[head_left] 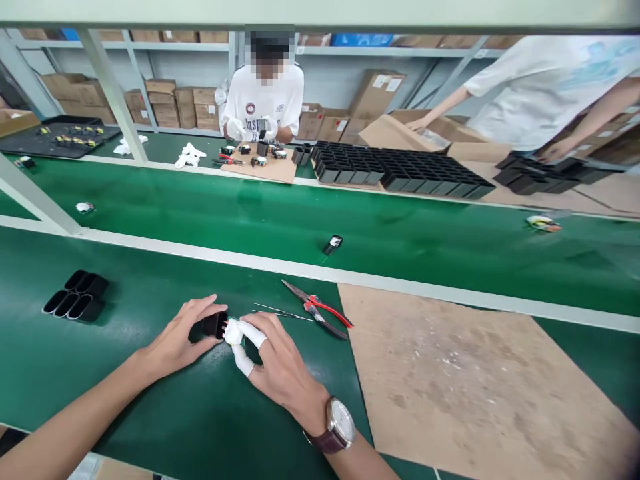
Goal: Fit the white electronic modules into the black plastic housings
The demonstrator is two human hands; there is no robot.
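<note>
My left hand (176,337) is closed around a black plastic housing (213,325), its open end facing right. Between thumb and fingers, my right hand (274,353) pinches a small circuit board assembly with a white top (233,332) right at the housing's mouth. How far its end reaches inside, I cannot tell. White finger covers sit on the right thumb and a finger. Just beyond the right hand lie tweezers (283,311) and red-and-black long-nose pliers (320,308).
Several black housings (75,295) stand at left on the green bench. A stained cardboard sheet (450,373) covers the right side. Across a rail, a green belt (240,213) carries a filled housing (333,245). Two people work opposite, near rows of black housings (400,170).
</note>
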